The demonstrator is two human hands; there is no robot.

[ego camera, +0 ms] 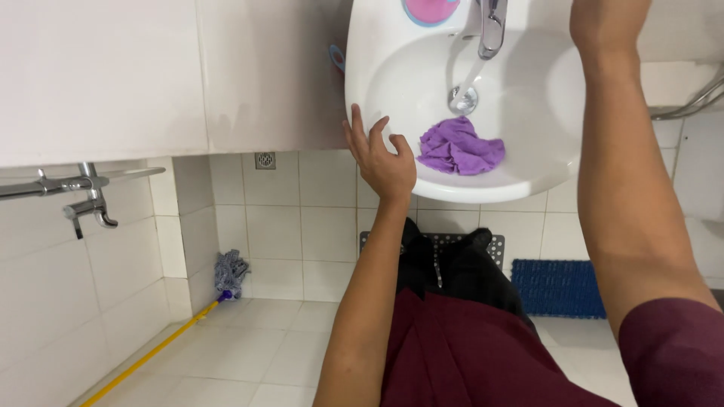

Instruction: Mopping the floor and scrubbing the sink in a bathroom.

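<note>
Your left hand (383, 157) rests on the white sink (543, 162) rim, fingers spread, near the crumpled purple cloth (458, 147), while your right hand (603, 19) reaches up, fingers out of frame so can't tell.

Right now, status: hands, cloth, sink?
Left hand open on sink rim, empty. Right hand out of frame, forearm up by tap. Purple cloth crumpled in basin below drain. Nothing covering the cloth.

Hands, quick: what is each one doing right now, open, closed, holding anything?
Left hand: open, fingers spread, resting on the front rim of the white sink, holding nothing.
Right hand: mostly cut off at the top edge; state cannot be told.
</note>
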